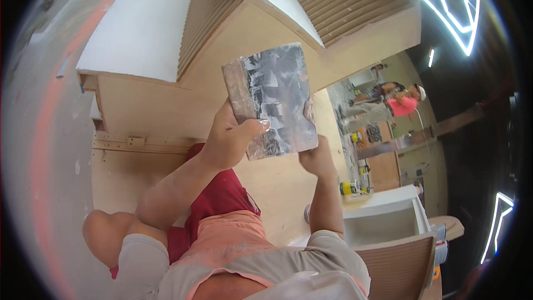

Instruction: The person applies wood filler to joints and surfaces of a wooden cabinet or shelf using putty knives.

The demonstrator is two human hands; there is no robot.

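Note:
A flat rectangular board (279,100), smeared with white and dark grey filler, is held up in front of me. A brown, worn strip runs down its left side. My left hand (230,136) is closed on the left edge, thumb lying across the smeared face and most fingers hidden behind it. At the lower right corner, my right hand (317,158) is closed, partly hidden by the board. Whether it grips the board or a tool behind it cannot be made out. Pale panelling (166,105) lies just beyond the board.
White-topped units with ribbed sides (355,0) rise ahead. At the right are a white open box (383,225), a ribbed curved panel (397,264) and yellow-and-black containers (348,188). A person in a pink top and white cap (403,105) is farther off, beside others. Bright light strips (469,11) hang above.

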